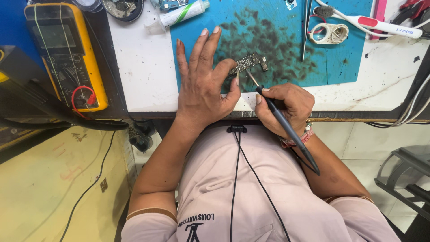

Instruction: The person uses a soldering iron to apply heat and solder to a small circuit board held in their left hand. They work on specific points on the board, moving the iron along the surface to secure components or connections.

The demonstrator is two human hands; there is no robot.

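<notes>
Green-black and thin, a small circuit board (249, 62) is pinned on the stained blue mat (340, 62) by the left hand (204, 87), fingers spread. A soldering iron (286, 127) is gripped pen-style by the right hand (286, 105). Light, stiff, fragile; best held by edges.

We see a white table (143, 80) across the top of the frame, its surface scuffed and stained, with a dark front edge. At lower left lies a yellowish floor (40, 188), worn and marked, crossed by a thin black cable (89, 197). At lower right we see pale floor tiles (358, 139) and a grey metal rack (407, 175). Light is even and bright.
</notes>
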